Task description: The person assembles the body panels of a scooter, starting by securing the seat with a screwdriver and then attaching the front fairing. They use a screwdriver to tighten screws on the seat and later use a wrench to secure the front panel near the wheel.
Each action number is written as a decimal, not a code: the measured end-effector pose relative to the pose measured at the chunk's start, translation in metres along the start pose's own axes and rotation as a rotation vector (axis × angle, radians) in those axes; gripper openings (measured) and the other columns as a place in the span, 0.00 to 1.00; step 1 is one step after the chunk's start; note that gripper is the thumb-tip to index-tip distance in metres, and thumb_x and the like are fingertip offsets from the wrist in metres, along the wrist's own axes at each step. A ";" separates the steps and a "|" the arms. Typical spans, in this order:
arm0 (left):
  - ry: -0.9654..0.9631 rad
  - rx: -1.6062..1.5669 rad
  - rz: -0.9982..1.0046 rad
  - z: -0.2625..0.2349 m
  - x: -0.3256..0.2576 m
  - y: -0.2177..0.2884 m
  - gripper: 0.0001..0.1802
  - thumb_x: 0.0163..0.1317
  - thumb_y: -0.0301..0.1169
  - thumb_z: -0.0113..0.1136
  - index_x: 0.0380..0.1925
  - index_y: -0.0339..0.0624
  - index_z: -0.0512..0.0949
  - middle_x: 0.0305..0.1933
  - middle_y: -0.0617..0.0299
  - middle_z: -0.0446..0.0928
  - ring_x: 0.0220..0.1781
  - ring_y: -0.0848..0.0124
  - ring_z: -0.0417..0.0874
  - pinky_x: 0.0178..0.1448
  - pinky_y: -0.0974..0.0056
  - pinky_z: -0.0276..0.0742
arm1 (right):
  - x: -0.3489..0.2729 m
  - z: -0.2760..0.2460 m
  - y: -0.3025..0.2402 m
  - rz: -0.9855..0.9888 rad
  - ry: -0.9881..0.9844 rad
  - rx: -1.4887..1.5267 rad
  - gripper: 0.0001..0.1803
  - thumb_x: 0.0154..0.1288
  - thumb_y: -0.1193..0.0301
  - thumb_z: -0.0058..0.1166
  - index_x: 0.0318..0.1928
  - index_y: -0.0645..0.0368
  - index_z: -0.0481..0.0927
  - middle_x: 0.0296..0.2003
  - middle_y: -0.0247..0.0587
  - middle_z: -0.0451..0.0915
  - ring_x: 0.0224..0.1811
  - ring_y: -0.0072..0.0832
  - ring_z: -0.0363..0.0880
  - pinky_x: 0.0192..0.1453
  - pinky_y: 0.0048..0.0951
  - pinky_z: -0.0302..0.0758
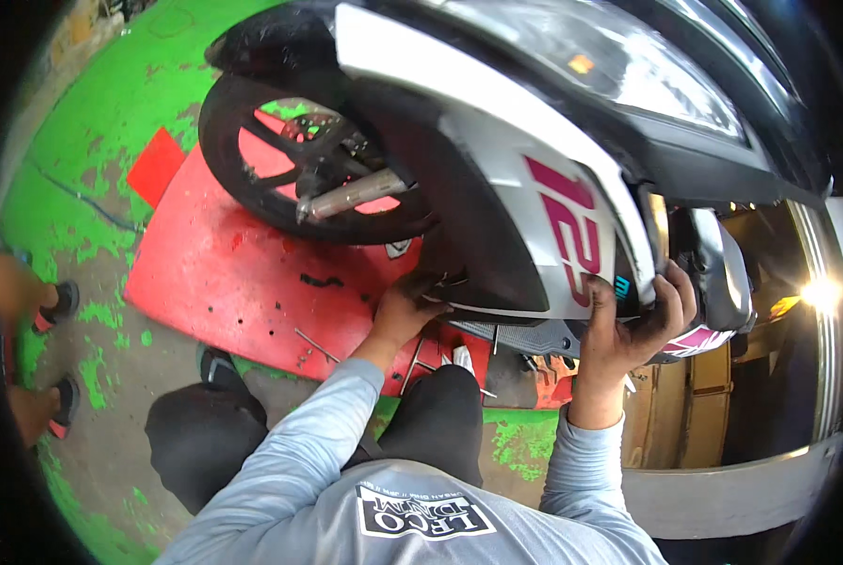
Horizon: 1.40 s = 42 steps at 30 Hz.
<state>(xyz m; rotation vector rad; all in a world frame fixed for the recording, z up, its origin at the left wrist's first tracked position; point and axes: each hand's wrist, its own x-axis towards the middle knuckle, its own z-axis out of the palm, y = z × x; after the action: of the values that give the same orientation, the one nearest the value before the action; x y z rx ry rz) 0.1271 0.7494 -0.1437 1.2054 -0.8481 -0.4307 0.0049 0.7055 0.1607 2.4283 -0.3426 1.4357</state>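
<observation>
Two hands of mine were on the scooter's front side panel [525,207], a silver-white body piece with a dark inner face and magenta markings, which sat on the scooter's front just behind the front wheel [299,169]. My left hand [407,306] reached under the panel's lower dark edge, fingers curled up against it; whether that grip was fully clenched I could not tell, since the fingertips were hidden behind the panel. My right hand [633,330] was clasped around the panel's rear edge, thumb on the outer face beside the markings and fingers wrapped behind it. The front wheel stood on a red platform [224,273] laid over a floor [111,122] painted green and worn through in patches. A loose metal rod [316,345] lay on the platform near my left wrist, with small screws scattered about it. My knees, in dark trousers, were bent below both forearms. Another person's feet in sandals [62,301] stood at the left edge, well apart from the scooter.
</observation>
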 end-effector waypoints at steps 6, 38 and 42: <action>-0.062 0.151 0.034 0.001 -0.003 0.026 0.32 0.51 0.30 0.76 0.60 0.42 0.78 0.56 0.51 0.79 0.56 0.56 0.84 0.58 0.57 0.83 | 0.000 -0.023 0.018 0.080 -0.081 -0.043 0.43 0.50 0.64 0.79 0.64 0.66 0.73 0.51 0.52 0.79 0.51 0.44 0.79 0.57 0.41 0.76; 0.310 -0.340 0.132 -0.058 0.075 0.242 0.31 0.75 0.41 0.59 0.67 0.44 0.55 0.53 0.60 0.73 0.51 0.70 0.79 0.51 0.62 0.82 | 0.024 -0.033 0.011 0.203 -0.108 0.112 0.33 0.43 0.67 0.77 0.53 0.63 0.82 0.40 0.50 0.82 0.41 0.46 0.81 0.48 0.41 0.77; 0.304 -0.212 0.086 -0.066 0.075 0.243 0.33 0.74 0.42 0.60 0.68 0.42 0.54 0.55 0.57 0.73 0.53 0.69 0.79 0.55 0.63 0.81 | 0.029 -0.040 0.027 0.137 -0.161 0.146 0.30 0.44 0.63 0.78 0.48 0.64 0.84 0.33 0.48 0.84 0.35 0.44 0.83 0.40 0.39 0.78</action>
<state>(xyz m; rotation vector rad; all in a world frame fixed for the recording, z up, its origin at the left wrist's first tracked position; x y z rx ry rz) 0.1909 0.8188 0.1009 1.0025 -0.5744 -0.2510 -0.0234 0.6939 0.2078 2.6944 -0.4630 1.3655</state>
